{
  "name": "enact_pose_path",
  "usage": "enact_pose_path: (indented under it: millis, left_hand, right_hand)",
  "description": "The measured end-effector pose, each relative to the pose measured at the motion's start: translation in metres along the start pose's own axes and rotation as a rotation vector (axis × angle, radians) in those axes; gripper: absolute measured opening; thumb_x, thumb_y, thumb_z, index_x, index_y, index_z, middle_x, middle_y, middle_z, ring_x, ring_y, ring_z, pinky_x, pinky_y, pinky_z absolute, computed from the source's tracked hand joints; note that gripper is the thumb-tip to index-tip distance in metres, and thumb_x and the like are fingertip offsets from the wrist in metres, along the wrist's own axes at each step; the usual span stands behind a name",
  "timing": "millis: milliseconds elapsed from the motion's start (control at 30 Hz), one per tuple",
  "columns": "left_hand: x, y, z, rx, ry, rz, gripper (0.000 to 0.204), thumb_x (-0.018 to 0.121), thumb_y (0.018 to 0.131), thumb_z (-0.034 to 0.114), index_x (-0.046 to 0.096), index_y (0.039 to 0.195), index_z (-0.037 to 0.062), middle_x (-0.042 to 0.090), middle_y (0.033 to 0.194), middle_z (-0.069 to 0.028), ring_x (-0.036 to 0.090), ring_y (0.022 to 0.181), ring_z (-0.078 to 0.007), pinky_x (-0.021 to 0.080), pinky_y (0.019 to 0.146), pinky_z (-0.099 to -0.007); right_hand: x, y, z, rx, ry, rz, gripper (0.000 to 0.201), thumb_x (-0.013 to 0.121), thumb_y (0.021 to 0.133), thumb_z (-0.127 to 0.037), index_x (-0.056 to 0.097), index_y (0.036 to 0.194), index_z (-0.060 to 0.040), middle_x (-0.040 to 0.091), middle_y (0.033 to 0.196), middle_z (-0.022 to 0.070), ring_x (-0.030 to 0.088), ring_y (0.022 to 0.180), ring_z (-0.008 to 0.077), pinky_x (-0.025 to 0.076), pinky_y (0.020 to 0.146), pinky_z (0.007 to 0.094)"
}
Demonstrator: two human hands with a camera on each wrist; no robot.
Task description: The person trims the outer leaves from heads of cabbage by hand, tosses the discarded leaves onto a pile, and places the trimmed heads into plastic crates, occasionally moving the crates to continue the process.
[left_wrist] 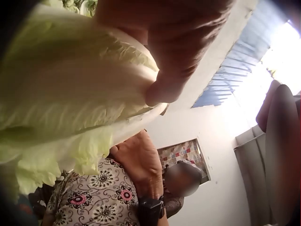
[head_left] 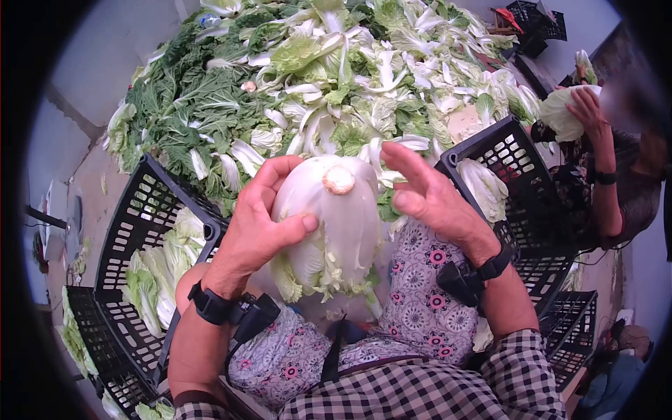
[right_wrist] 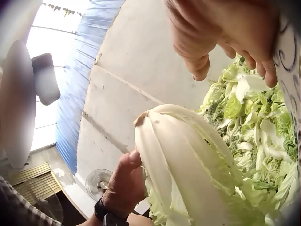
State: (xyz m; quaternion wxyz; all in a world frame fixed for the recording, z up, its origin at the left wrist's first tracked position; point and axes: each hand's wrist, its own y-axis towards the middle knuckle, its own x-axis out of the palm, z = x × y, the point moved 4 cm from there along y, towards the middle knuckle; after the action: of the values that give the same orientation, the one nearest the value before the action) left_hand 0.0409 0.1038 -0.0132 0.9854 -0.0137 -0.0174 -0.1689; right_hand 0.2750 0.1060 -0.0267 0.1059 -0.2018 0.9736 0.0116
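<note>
A napa cabbage [head_left: 339, 224] is held over the lap, its cut stem end up and its leafy tips pointing down. My left hand [head_left: 262, 213] grips it from the left side, thumb across the front. In the right wrist view that thumb presses the pale ribs of the cabbage [right_wrist: 178, 155] near the base. My right hand [head_left: 441, 199] is beside the cabbage on the right, fingers spread and relaxed. A gap shows between the right hand [right_wrist: 221, 35] and the cabbage in the right wrist view.
A large heap of loose leaves [head_left: 336, 84] spreads in front. Black crates hold cabbages at the left [head_left: 119, 252] and right [head_left: 521, 168]. Another person [head_left: 616, 168] at the right holds a cabbage [head_left: 563, 115]. A fan [right_wrist: 99, 183] shows in the right wrist view.
</note>
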Motion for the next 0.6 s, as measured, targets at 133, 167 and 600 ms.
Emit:
enact_pose_path:
  millis: [133,167,600]
  left_hand:
    - [0.006,-0.001,0.002,-0.022,-0.036,-0.093,0.075,0.076,0.066,0.028,0.041,0.126,-0.0006,0.056,0.116,-0.0120,0.054,0.107,-0.0182,0.041,0.094,-0.0303]
    - [0.006,-0.002,0.003,-0.026,-0.039,-0.090,0.075,0.077,0.066,0.027,0.041,0.125,-0.0004,0.056,0.116,-0.0117,0.054,0.107,-0.0184,0.041,0.094,-0.0307]
    - [-0.020,-0.004,0.006,0.104,-0.322,0.236,0.091,0.080,0.060,0.036,0.035,0.132,0.0018,0.051,0.122,-0.0118,0.053,0.111,-0.0241,0.043,0.097,-0.0378]
  right_hand:
    - [0.013,0.002,-0.005,-0.010,-0.001,-0.202,0.085,0.067,0.077,-0.050,0.031,0.141,-0.0050,0.040,0.138,0.0169,0.039,0.128,0.0251,0.030,0.107,0.0407]
    - [0.014,0.001,-0.006,0.028,0.047,-0.237,0.082,0.068,0.077,-0.046,0.034,0.138,-0.0039,0.045,0.134,0.0153,0.044,0.124,0.0240,0.031,0.106,0.0402]
    - [0.028,0.003,0.002,-0.195,0.015,-0.367,0.125,0.081,0.058,-0.055,0.010,0.144,0.0007,0.036,0.140,0.0193,0.039,0.127,0.0247,0.030,0.106,0.0349]
